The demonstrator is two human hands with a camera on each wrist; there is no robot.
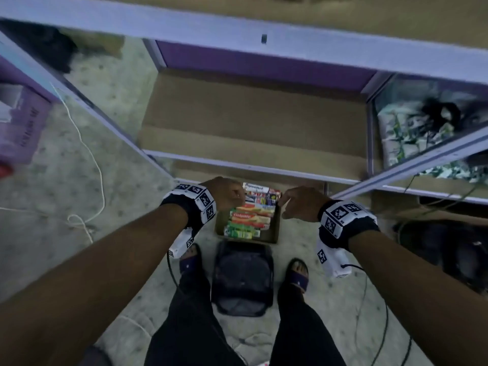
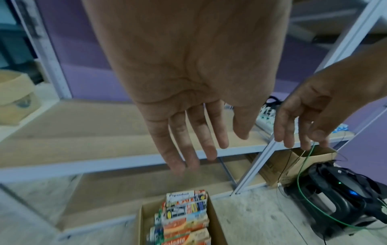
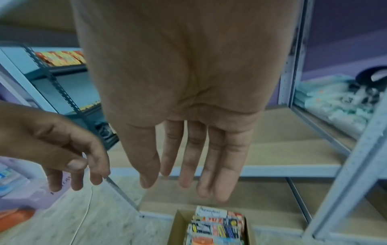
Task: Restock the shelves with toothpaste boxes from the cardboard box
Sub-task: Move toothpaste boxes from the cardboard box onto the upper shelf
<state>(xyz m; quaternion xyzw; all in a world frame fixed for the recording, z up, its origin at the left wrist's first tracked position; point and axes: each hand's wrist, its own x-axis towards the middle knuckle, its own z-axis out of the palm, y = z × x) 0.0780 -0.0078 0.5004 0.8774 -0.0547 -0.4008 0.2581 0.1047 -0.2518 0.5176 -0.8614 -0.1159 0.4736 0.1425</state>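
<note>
A small cardboard box (image 1: 274, 228) sits on the floor in front of the shelf unit, packed with several toothpaste boxes (image 1: 250, 215) lying flat in a stack. The same toothpaste boxes (image 2: 184, 218) show at the bottom of the left wrist view and again (image 3: 215, 228) in the right wrist view. My left hand (image 1: 227, 194) hovers above the box's left side, fingers straight and empty (image 2: 188, 145). My right hand (image 1: 298, 203) hovers over its right side, fingers straight and empty (image 3: 199, 165). Neither hand touches a carton.
The metal shelf unit (image 1: 237, 170) stands just behind the box, with bare cardboard-lined shelves (image 1: 250, 120). A black basket (image 1: 241, 278) lies between my feet. Cables (image 1: 87, 154) trail on the floor at left; dark gear (image 2: 339, 199) and wires sit at right.
</note>
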